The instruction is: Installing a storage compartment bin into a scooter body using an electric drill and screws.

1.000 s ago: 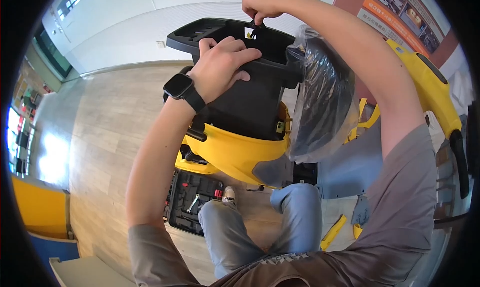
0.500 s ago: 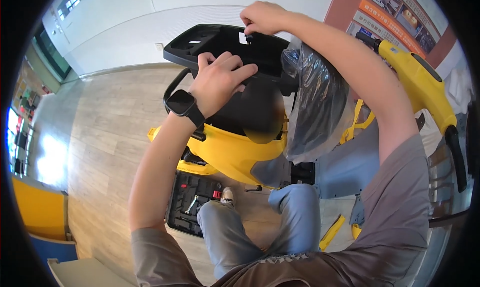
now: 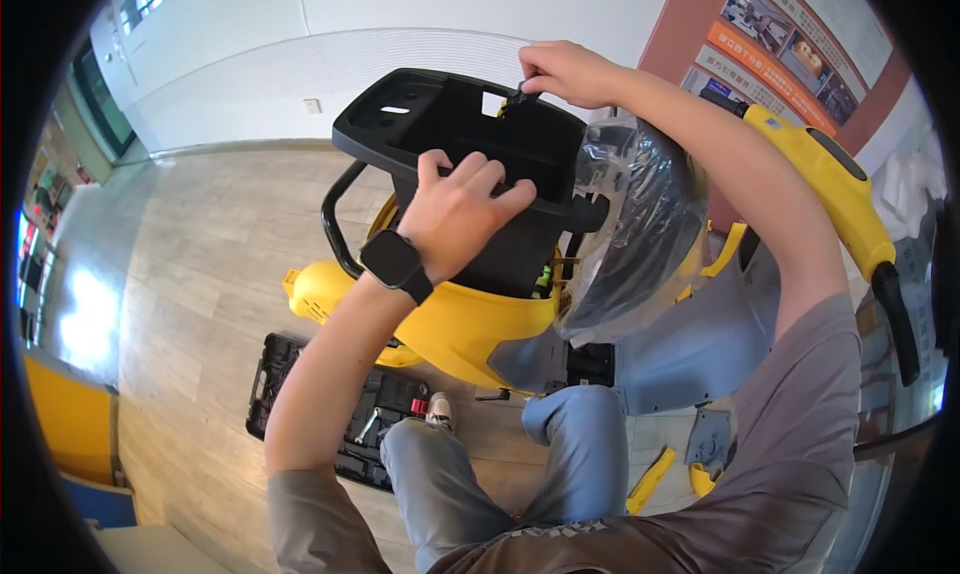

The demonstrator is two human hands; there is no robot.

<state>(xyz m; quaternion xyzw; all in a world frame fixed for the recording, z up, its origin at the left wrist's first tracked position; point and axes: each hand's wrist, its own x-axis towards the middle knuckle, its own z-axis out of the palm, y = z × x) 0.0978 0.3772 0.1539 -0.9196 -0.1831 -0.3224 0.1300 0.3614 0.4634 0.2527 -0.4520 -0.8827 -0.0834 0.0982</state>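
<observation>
Black plastic tub [image 3: 470, 144], left hand [image 3: 455, 214] flat on near rim, right hand [image 3: 565, 72] pinching far-edge clip [image 3: 515, 100].

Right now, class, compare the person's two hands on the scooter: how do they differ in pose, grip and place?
The left hand lies flat with fingers spread on the rim of the black tub; the right hand is curled, pinching a small black part at the tub's far edge. The left hand sits nearer the person, the right farther. Only the left wrist wears a black watch. Both are bare and touch the same tub.
</observation>
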